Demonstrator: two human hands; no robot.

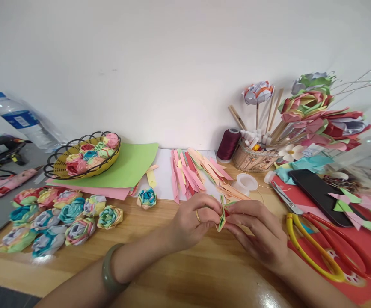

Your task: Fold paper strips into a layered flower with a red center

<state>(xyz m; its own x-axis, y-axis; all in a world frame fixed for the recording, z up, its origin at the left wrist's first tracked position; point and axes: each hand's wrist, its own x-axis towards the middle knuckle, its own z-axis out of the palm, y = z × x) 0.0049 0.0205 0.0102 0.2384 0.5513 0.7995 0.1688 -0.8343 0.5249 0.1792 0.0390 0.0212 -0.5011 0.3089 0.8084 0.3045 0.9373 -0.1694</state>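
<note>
Between my two hands is a small folded paper piece (222,219), green and yellow with a bit of red at its right side. My left hand (194,218) pinches it from the left, thumb and fingers closed on its edge. From the right, my right hand (257,231) grips the same piece with its fingertips. The fingers hide part of the folds. Just behind the hands lie folded paper strips (188,175) in pink, red, yellow and peach. One blue and cream paper flower (147,198) sits to the left of my left hand.
Several paper flowers (79,231) stand at left, before a yellow basket (60,164) of more. A water bottle (21,119) leans behind. At right are scissors (323,244), a black phone (320,196), a thread spool (229,144) and a stick holder (254,158) near stemmed paper flowers (307,105).
</note>
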